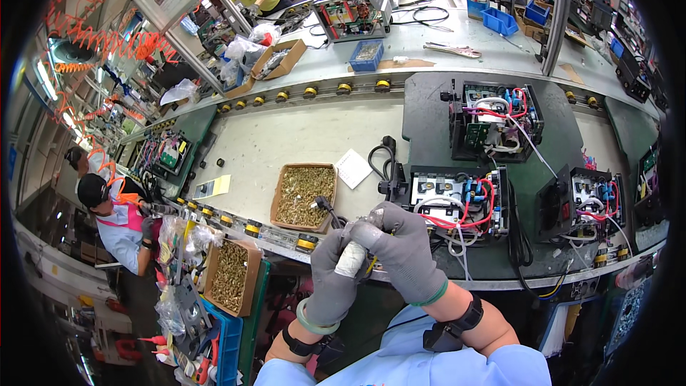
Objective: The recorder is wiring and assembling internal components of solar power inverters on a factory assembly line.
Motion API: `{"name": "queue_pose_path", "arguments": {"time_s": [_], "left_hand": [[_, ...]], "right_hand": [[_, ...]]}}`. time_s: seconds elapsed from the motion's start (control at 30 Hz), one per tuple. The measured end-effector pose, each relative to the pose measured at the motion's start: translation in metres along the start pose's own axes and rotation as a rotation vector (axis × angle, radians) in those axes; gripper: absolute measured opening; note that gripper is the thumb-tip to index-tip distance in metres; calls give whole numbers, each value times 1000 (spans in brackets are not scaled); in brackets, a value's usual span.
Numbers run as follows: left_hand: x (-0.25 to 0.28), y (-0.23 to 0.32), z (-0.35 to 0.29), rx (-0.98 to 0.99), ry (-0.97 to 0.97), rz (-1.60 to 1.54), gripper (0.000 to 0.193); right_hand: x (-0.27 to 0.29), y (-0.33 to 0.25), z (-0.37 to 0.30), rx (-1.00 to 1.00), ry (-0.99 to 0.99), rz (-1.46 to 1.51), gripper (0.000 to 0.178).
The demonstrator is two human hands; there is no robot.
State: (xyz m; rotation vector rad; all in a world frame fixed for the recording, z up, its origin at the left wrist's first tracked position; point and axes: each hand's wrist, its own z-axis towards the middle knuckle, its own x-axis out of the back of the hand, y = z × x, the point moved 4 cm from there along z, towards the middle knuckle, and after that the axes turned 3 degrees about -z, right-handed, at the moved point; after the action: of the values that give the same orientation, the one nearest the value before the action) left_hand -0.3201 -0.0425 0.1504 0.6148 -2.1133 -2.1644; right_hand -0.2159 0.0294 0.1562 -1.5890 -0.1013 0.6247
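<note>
My left hand, in a grey glove, is closed around a stubby rod wrapped in white tape. My right hand, gloved the same way, meets it with bent fingers pressed together. What the right fingertips pinch is hidden. A black cord with a plug-like end sticks out beyond the left fingers; whether a hand grips it is unclear. Just past the hands, a cardboard box of small brass-coloured parts sits on the bench. Right of them stands an open electrical unit with red and white wires.
More open units stand on the dark green board, one behind and one at right. A white paper lies by the parts box. A second parts box and a blue crate are at left. A co-worker works farther left.
</note>
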Motion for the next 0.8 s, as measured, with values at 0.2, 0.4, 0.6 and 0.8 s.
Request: {"name": "queue_pose_path", "arguments": {"time_s": [0.2, 0.4, 0.6, 0.8], "left_hand": [[3, -8, -7, -133, 9, 165, 24], [5, -4, -5, 36, 5, -114, 20], [-1, -5, -6, -164, 63, 219, 29], [4, -14, -10, -225, 95, 285, 27]], "right_hand": [[-3, 10, -9, -112, -7, 166, 21], [7, -5, 1, 144, -186, -143, 24], [7, -1, -5, 1, -30, 21, 20], [8, 3, -5, -191, 7, 37, 23]]}}
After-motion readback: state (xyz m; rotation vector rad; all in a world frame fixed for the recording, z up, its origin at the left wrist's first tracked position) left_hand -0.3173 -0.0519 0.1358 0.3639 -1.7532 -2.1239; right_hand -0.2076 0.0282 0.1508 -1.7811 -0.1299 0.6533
